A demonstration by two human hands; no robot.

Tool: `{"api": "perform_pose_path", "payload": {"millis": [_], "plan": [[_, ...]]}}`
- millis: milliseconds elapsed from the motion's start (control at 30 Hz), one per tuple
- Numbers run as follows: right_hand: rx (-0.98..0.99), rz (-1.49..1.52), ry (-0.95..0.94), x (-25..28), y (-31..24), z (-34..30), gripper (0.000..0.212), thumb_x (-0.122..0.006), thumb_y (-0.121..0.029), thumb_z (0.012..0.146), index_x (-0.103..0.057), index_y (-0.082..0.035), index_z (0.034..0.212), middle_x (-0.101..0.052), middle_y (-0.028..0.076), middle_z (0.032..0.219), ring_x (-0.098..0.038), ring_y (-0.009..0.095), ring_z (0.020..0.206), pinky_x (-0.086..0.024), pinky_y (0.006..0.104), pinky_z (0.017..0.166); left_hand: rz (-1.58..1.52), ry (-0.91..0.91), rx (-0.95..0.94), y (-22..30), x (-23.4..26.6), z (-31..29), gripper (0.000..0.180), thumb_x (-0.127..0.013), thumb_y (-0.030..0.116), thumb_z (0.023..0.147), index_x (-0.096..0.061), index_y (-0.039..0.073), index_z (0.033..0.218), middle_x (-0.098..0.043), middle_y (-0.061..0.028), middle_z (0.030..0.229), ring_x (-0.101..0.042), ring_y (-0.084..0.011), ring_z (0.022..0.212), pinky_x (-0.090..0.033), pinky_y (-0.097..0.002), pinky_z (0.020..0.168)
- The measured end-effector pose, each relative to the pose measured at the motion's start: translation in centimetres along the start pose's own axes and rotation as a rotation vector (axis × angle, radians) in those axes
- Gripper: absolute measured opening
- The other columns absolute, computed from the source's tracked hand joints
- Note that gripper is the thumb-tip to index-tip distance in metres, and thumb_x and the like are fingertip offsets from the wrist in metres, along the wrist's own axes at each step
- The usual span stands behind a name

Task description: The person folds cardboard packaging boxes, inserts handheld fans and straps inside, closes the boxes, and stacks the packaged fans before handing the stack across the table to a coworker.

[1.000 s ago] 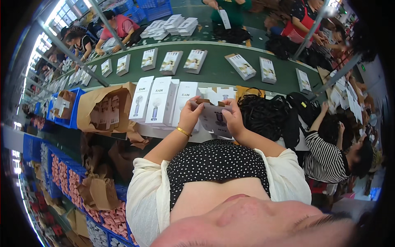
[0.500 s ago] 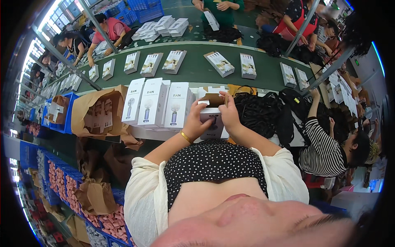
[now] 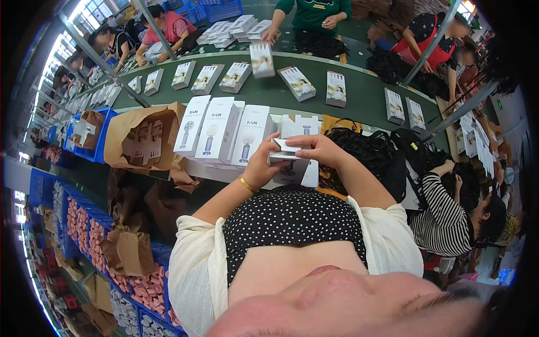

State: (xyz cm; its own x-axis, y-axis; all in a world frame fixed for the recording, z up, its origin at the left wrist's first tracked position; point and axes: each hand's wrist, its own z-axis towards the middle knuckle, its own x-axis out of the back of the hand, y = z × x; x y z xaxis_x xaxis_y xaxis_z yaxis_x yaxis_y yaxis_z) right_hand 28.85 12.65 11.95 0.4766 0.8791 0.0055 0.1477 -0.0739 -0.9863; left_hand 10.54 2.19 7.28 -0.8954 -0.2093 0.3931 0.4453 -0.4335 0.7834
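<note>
While the left hand (image 3: 263,167) clasps a handheld-fan carton (image 3: 293,171) from the left, the outstretched right hand (image 3: 324,151) touches its top, hold unclear. White boxes (image 3: 222,132) stand left.

Long grn table (image 3: 362,90), brt windows (image 3: 51,49)

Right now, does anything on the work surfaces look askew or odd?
Only mildly: on the green work surface, one white box slants, unlike the straighter box to its right. Black straps beside the right hand lie tangled. I see no clear spill or damage.
</note>
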Motion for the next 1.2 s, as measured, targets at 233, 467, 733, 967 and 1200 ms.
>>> {"api": "perform_pose_path", "payload": {"millis": [233,467,733,967,1200], "plan": [[-0.133,0.031,0.095,-0.8,-0.5,1.0,0.039,-0.064,-0.01,0.074,-0.058,-0.005,0.112,-0.058,0.008,0.108,-0.054,0.008,0.081,-0.044,0.0213,0.071,0.033,0.034,0.026,0.9,0.1,-0.4,0.042,-0.074,0.008,0.064,-0.043,0.006,0.092,-0.048,-0.0222,0.116,-0.044,-0.0345,0.115,-0.04,-0.0351,0.089],[0.003,-0.042,0.167,-0.8,1.1,2.1,0.038,-0.06,-0.017,0.08,-0.054,-0.004,0.115,-0.06,0.008,0.104,-0.055,0.012,0.091,-0.044,0.0241,0.079,0.223,0.128,0.018,1.1,0.2,-1.5,0.041,-0.076,0.014,0.061,-0.045,0.005,0.086,-0.047,-0.0175,0.105,-0.046,-0.0315,0.103,-0.04,-0.0355,0.085],[0.359,0.233,0.783,6.9,7.8,5.5,0.019,-0.049,-0.009,0.086,-0.054,0.001,0.101,-0.058,0.007,0.094,-0.054,0.013,0.088,-0.042,0.0251,0.081,-0.678,0.678,0.929,-2.2,2.8,-4.6,0.036,-0.062,0.032,0.079,-0.048,0.003,0.095,-0.052,-0.0078,0.095,-0.05,-0.018,0.085,-0.041,-0.0316,0.076],[-0.15,-0.49,0.779,11.5,19.1,8.5,0.058,-0.064,-0.027,0.07,-0.044,0.002,0.116,-0.054,0.019,0.109,-0.053,0.028,0.101,-0.042,0.0354,0.085,-0.945,0.754,1.272,-2.7,0.7,-7.4,0.034,-0.05,0.039,0.086,-0.05,0.011,0.105,-0.054,-0.0049,0.096,-0.049,-0.0181,0.084,-0.037,-0.0319,0.069],[-0.754,-0.911,0.568,5.7,12.7,8.0,0.105,-0.07,-0.046,0.058,-0.013,-0.006,0.137,-0.043,0.02,0.123,-0.044,0.031,0.115,-0.037,0.0446,0.09,-0.74,0.586,1.181,-4.7,0.4,-9.0,0.032,-0.043,0.04,0.089,-0.05,0.009,0.092,-0.055,-0.0039,0.087,-0.052,-0.0178,0.082,-0.037,-0.0354,0.072]]}}
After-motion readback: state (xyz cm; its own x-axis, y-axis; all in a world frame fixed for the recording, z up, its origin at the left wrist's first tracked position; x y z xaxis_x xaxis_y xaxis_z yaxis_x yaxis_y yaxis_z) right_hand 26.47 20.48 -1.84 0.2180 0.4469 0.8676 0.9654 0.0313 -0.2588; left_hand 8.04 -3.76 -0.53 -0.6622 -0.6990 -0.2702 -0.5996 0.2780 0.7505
